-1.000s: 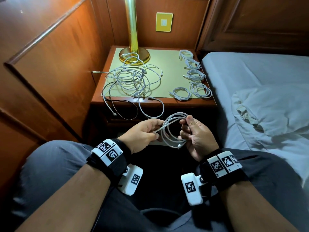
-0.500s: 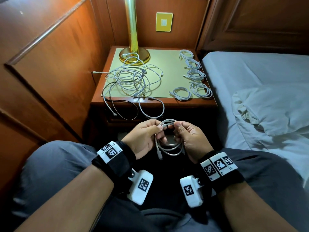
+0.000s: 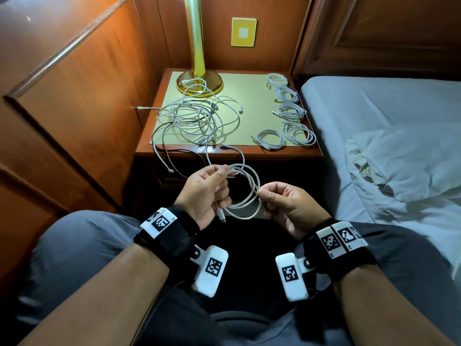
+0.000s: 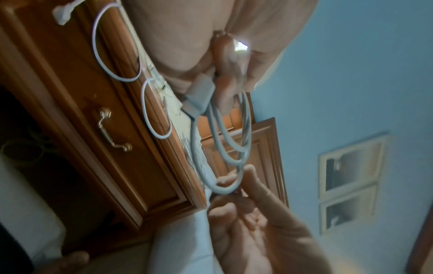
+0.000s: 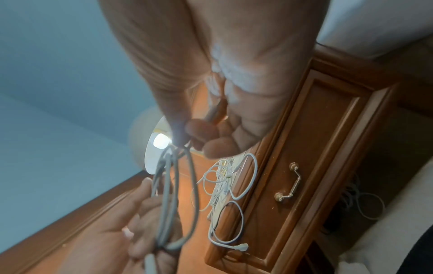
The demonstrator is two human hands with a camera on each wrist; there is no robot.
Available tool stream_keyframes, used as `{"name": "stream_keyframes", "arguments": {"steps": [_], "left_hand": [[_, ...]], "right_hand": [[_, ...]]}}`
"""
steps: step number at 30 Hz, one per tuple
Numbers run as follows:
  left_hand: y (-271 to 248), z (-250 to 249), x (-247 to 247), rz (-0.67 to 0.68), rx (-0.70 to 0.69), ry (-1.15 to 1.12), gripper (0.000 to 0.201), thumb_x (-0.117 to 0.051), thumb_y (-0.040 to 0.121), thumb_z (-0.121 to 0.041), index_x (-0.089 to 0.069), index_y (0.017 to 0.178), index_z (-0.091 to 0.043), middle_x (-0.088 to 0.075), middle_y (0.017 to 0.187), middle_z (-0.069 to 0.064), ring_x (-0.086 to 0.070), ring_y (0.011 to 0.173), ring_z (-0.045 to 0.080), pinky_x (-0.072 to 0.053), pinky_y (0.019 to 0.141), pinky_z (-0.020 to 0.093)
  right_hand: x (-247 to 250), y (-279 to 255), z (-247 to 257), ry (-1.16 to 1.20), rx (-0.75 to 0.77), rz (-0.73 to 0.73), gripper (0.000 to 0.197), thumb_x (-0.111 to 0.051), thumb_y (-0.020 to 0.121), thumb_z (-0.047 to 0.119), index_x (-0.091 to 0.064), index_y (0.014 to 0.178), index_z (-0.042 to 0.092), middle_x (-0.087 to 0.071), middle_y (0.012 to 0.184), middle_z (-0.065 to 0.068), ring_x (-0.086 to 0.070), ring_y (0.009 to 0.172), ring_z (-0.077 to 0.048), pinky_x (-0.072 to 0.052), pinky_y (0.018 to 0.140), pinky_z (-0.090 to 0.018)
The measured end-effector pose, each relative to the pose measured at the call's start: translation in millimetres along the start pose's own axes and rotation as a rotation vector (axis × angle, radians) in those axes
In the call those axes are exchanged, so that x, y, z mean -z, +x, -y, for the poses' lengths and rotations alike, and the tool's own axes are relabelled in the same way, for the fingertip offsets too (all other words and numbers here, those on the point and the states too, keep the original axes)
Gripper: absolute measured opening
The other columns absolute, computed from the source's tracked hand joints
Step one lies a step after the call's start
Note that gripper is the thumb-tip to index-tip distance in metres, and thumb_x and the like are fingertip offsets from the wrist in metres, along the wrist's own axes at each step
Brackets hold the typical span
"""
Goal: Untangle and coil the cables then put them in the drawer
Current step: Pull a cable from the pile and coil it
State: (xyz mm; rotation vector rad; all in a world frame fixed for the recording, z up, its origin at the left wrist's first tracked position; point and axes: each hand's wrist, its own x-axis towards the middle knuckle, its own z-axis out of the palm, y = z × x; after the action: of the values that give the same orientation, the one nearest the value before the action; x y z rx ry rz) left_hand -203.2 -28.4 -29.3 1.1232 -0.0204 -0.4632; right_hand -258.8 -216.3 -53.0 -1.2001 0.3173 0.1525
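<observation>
Both hands hold one white cable (image 3: 245, 191) over the lap, near the nightstand (image 3: 224, 152). Since half a second ago the hands have drawn apart and the coil has opened wider: left hand (image 3: 203, 193) pinches its upper left, right hand (image 3: 287, 206) pinches its right edge. Five coiled cables (image 3: 289, 113) and the tangle (image 3: 197, 118) lie unchanged.

So the wooden nightstand worktop (image 3: 249, 153) sat ahead, brass lamp base (image 3: 199, 83) at its back-left, tangled white cable pile (image 3: 197, 118) in front of that, five coiled white cables (image 3: 287, 113) along its right edge, grey-sheeted bed (image 3: 374, 116) further right.
</observation>
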Motion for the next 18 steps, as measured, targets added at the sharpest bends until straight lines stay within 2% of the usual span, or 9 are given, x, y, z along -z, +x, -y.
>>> {"name": "stream_keyframes", "arguments": {"steps": [4,7,8,10,13,16,18], "left_hand": [[2.2,6.8,2.4,-0.031,-0.084,0.187,0.014,-0.051,0.104,-0.011,-0.057,0.099,0.001,-0.031,0.054,-0.005,-0.024,0.043,0.008,-0.028,0.04,0.022],[3.5,13.8,0.3,-0.063,-0.112,0.279,0.015,-0.051,0.104,-0.013,-0.056,0.096,-0.001,-0.037,0.051,-0.009,-0.03,0.041,0.007,-0.032,0.041,0.024],[4.1,15.0,-0.5,-0.085,-0.118,0.294,0.016,-0.051,0.104,-0.014,-0.056,0.095,-0.003,-0.038,0.05,-0.011,-0.031,0.04,0.007,-0.032,0.041,0.024],[4.9,16.4,-1.2,-0.133,-0.126,0.305,0.016,-0.049,0.105,-0.015,-0.055,0.093,-0.006,-0.038,0.048,-0.012,-0.032,0.041,0.006,-0.033,0.041,0.023],[4.1,16.6,-1.9,-0.181,-0.124,0.259,0.016,-0.046,0.106,-0.014,-0.053,0.093,-0.007,-0.036,0.05,-0.009,-0.031,0.041,0.006,-0.033,0.04,0.022],[4.0,15.5,-2.9,-0.212,-0.126,0.202,0.014,-0.045,0.106,-0.013,-0.051,0.097,-0.005,-0.034,0.057,-0.003,-0.03,0.042,0.006,-0.032,0.04,0.022],[4.7,15.2,-3.8,-0.211,-0.124,0.145,0.013,-0.044,0.106,-0.011,-0.051,0.098,-0.005,-0.034,0.059,-0.002,-0.029,0.041,0.006,-0.031,0.04,0.022]], "right_hand": [[5.2,1.6,5.3,0.131,0.063,-0.179,0.016,-0.074,0.07,0.006,-0.065,0.083,0.004,-0.063,0.065,-0.004,-0.058,0.058,-0.012,-0.058,0.061,-0.025],[4.8,0.9,4.9,0.09,0.193,-0.269,0.019,-0.079,0.065,0.011,-0.07,0.081,0.009,-0.065,0.067,-0.002,-0.062,0.063,-0.015,-0.056,0.076,-0.031],[4.3,-0.3,4.3,0.047,0.24,-0.263,0.018,-0.081,0.065,0.013,-0.073,0.082,0.012,-0.068,0.07,-0.002,-0.064,0.067,-0.017,-0.055,0.078,-0.032],[1.0,-4.7,2.5,-0.084,0.333,-0.192,0.015,-0.08,0.074,0.008,-0.075,0.087,0.014,-0.072,0.079,-0.002,-0.067,0.076,-0.016,-0.054,0.079,-0.028],[-7.2,-11.2,-0.5,-0.26,0.438,-0.094,0.02,-0.069,0.087,-0.004,-0.074,0.099,0.011,-0.076,0.092,-0.004,-0.071,0.084,-0.015,-0.054,0.08,-0.022],[-11.9,-14.5,-0.8,-0.413,0.561,-0.037,0.019,-0.064,0.092,0.006,-0.075,0.106,0.013,-0.073,0.102,-0.006,-0.071,0.094,-0.022,-0.053,0.086,-0.025],[-11.4,-12.7,-1.4,-0.506,0.623,-0.037,0.019,-0.068,0.09,0.008,-0.077,0.106,0.015,-0.07,0.101,-0.004,-0.069,0.097,-0.02,-0.052,0.088,-0.026]]}}
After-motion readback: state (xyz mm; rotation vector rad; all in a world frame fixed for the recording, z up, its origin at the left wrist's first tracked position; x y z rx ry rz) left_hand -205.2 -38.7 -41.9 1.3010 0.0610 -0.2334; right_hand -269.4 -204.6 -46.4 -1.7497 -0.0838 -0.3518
